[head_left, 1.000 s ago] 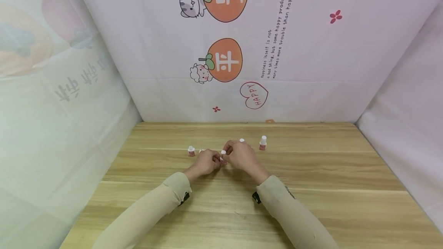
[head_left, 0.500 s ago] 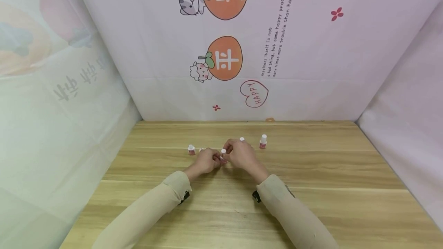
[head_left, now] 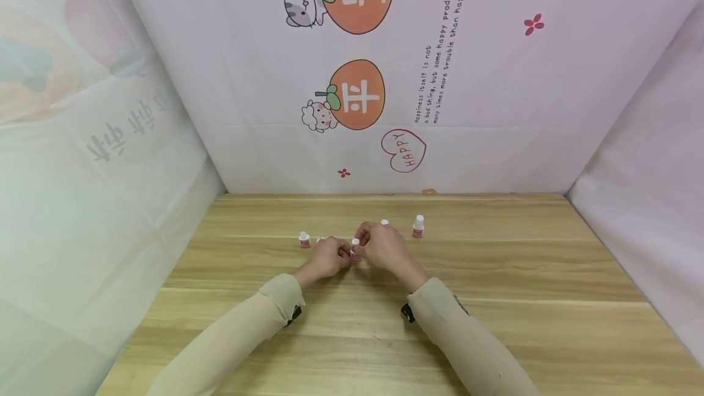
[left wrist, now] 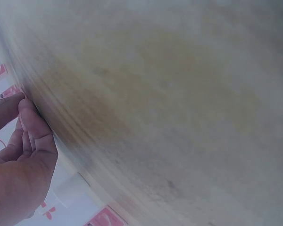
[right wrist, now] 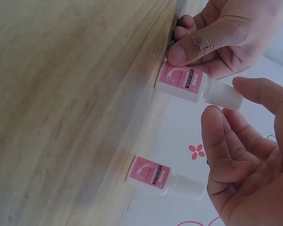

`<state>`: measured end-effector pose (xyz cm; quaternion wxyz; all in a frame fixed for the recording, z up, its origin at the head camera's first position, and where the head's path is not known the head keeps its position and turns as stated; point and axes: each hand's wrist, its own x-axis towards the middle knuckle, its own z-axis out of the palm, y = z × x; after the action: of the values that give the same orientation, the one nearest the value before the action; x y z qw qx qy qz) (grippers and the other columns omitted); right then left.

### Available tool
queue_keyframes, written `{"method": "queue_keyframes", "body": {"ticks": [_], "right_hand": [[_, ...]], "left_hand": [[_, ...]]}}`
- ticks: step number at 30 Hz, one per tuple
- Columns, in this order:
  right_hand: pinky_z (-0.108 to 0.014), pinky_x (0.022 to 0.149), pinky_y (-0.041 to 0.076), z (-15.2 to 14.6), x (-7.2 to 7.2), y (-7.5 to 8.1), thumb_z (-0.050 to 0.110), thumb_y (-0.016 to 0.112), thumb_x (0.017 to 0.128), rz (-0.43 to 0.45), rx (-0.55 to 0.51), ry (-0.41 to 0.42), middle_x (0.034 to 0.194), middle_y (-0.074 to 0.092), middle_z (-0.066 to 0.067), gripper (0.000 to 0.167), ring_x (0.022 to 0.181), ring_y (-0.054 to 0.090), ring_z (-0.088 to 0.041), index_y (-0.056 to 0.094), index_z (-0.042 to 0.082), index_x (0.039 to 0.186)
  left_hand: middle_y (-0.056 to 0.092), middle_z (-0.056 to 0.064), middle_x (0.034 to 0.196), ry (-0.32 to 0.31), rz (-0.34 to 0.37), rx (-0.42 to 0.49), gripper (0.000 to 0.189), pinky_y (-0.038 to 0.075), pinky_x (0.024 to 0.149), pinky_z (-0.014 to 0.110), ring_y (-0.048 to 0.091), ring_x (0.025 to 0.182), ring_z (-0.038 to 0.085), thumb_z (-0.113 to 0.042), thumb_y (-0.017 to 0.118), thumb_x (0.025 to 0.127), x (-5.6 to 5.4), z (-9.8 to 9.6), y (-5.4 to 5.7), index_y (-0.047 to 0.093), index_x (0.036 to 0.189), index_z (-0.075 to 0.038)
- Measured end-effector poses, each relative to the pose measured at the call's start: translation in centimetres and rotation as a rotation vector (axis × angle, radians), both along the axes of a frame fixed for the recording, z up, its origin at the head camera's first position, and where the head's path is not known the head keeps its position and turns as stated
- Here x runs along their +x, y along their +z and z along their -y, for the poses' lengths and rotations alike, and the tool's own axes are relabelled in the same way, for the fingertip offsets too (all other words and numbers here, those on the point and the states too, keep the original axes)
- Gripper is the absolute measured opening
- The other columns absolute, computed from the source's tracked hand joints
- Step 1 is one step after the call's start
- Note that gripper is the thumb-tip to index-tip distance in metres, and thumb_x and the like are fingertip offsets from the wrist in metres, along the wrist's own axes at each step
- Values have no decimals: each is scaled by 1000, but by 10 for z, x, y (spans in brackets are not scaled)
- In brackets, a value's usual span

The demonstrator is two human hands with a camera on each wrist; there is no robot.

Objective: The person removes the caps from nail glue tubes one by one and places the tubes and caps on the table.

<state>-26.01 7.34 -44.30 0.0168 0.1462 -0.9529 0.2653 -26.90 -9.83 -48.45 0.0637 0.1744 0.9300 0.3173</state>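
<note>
A small white glue bottle [head_left: 355, 250] with a pink label stands upright on the table between both hands. The left hand [head_left: 329, 256] grips its lower part; in the right wrist view that thumb [right wrist: 177, 55] lies at the label's edge. At the white cap [right wrist: 224, 95], the right hand [head_left: 384, 248] has its thumb on one side and its forefinger on the other. The left wrist view shows the left hand [left wrist: 26, 155] with fingers curled, its own bottle mostly hidden. Beside the right hand in the right wrist view is another capped glue bottle [right wrist: 150, 173].
More such bottles stand in a loose row: one at far left [head_left: 305, 240], one partly behind the left hand, a cap [head_left: 384, 223] behind the right hand, and a bottle at right [head_left: 418, 227]. Printed cloth [head_left: 264, 157] rises behind the wooden table [head_left: 352, 347].
</note>
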Motion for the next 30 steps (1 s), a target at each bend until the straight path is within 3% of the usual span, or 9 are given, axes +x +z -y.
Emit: {"method": "queue_keyframes", "body": {"ticks": [6, 30], "right_hand": [[-30, 62, 45, 0, 1, 0, 27, 77, 85, 2, 0, -1, 80, 68, 9, 11, 69, 57, -10, 67, 23, 87], [-29, 63, 45, 0, -1, -1, 32, 79, 84, 25, -1, -7, 83, 70, 10, 15, 72, 59, -10, 66, 24, 88]], "left_hand": [[74, 5, 84, 7, 17, 14, 16, 51, 67, 23, 62, 73, 10, -1, 70, 85, 1, 0, -2, 75, 101, -4], [75, 4, 83, 10, -5, 0, 12, 50, 67, 22, 61, 72, 8, 1, 68, 84, 2, -2, 1, 74, 91, -6]]}}
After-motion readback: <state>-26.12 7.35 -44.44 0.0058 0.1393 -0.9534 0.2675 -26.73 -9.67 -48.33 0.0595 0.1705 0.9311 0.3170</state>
